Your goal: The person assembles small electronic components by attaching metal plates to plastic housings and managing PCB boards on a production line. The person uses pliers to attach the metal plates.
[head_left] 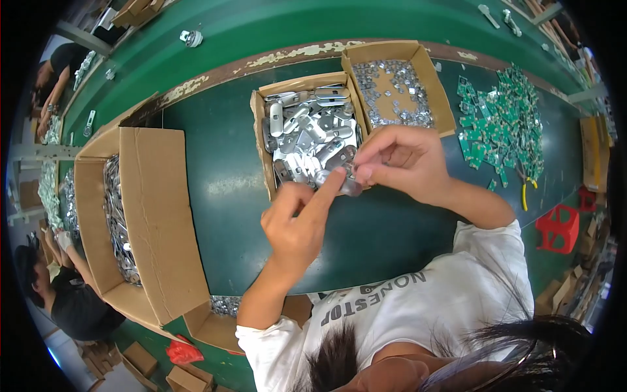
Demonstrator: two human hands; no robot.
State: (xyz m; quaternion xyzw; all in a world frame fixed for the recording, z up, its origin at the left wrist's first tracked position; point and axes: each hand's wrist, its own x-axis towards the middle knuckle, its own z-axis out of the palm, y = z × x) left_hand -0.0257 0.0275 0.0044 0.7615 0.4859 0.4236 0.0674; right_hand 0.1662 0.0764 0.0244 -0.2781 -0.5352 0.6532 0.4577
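Note:
My left hand (294, 225) is closed, its index finger and thumb on a shiny oblong metal part (351, 188). My right hand (411, 164) pinches at the upper end of that part, thumb and index finger together on a small metal piece (351, 168) that is hard to make out. Both hands meet over the near edge of a cardboard box (262, 140), which is full of loose silver oblong metal parts (313, 127). Beyond my right hand stands a shallow cardboard tray (444, 108) with many small silver metal pieces (418, 98) in it.
A pile of green circuit boards (503, 117) lies at the right, with yellow-handled pliers (524, 195) beside it. A large cardboard box (160, 215) of metal parts stands at the left. A green conveyor belt (274, 29) runs behind. Co-workers sit at the far left; a red stool (558, 228) stands right.

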